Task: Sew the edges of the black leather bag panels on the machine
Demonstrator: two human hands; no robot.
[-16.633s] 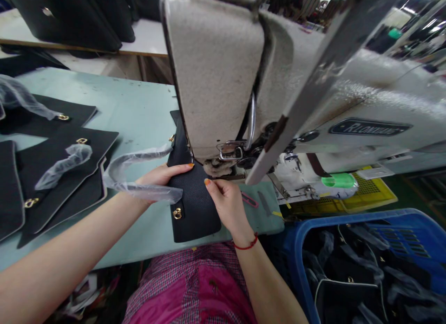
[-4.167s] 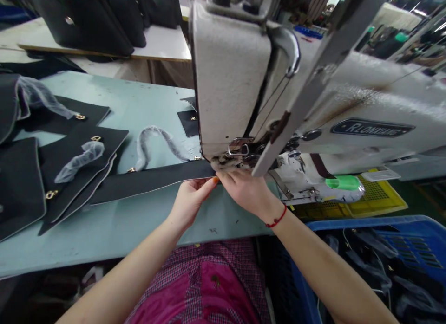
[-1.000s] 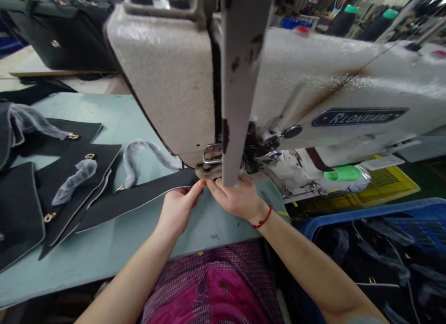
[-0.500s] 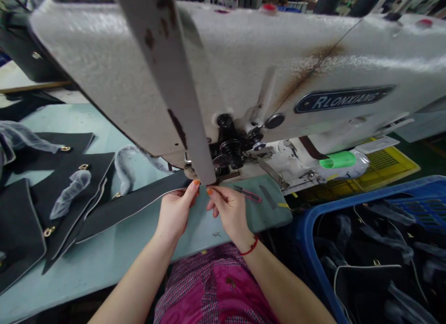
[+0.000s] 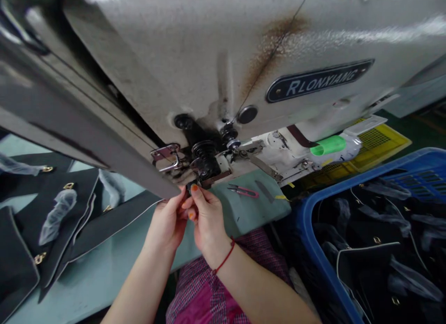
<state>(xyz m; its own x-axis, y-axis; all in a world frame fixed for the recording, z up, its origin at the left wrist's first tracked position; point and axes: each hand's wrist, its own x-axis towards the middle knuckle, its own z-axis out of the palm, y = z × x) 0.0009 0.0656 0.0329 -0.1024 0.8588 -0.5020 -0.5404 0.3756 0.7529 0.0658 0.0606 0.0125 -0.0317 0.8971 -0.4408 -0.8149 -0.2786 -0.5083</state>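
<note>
Under the sewing machine head, how do the hands stand?

Together, almost touching. The left hand and right hand pinch the end of a black leather strap with their fingertips, just below the needle area. The machine hides part of the grip.

Where does the strap lie?

It runs from the fingertips down to the left, above a pale green table, with a pale edging along its lower side. Black bag panels with gold rings lie near it on the table, and a twist of clear plastic rests on one.

Anything right of the hands?

A grey-green mat holds red-handled thread snips, just beside the right hand. Farther right stands a blue plastic crate, packed with black bag pieces. A red cord bracelet circles the right wrist.
</note>
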